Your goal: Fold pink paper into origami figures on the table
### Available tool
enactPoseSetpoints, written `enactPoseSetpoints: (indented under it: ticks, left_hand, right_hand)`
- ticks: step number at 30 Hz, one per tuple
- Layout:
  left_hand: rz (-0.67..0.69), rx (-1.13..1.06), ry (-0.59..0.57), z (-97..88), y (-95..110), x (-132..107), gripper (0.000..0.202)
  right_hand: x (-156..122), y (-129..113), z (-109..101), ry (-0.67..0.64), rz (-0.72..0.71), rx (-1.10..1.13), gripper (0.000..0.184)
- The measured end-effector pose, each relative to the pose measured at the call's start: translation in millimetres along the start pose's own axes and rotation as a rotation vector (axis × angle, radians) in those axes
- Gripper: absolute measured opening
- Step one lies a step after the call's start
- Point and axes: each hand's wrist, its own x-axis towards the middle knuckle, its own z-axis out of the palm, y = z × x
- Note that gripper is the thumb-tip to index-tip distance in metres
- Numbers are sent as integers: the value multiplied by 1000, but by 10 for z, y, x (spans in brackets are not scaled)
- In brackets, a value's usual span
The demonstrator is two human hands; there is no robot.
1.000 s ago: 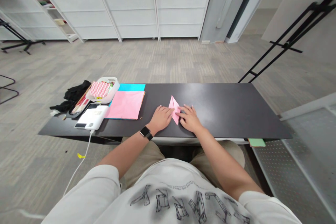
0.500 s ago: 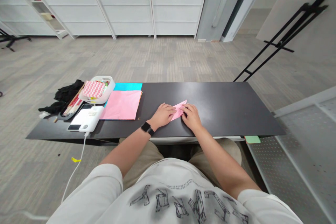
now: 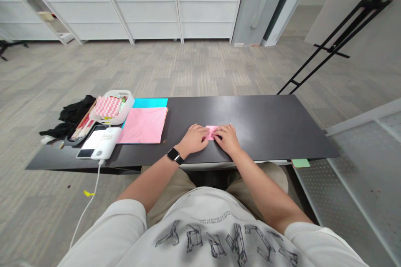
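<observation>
Folded pink paper (image 3: 211, 132) was kept on the dark table (image 3: 266, 127), centred before the torso, with left hand (image 3: 194, 138) and right hand (image 3: 228, 139) set at opposite sides, likely for steadiness. Fingers were bent over it; pinched or just pressed, can't tell. Paper stack (image 3: 144, 125) was parked left, presumably for working room.

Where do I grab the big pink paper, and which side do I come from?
Its right edge, probably, pinched from the right: the big pink paper lies flat and that edge is uncovered, while the white basket and white device crowd its left. Pinch lightly, since a blue sheet lies beneath.
</observation>
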Motion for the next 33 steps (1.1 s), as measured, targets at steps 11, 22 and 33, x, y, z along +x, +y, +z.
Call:
enactPoseSetpoints:
  ticks: [11,22,33]
  left_hand:
    - [-119,-111,95,176,-48,-54,27]
    - [-123,-142,88,197,-79,-55,27]
    - [-136,-159,85,196,-84,-46,28]
  right_hand:
    - [-10,-33,-20,-7,-23,26,8]
    - [-3,34,-4,30,-1,44,9]
    - [6,-7,22,74,63,34,9]
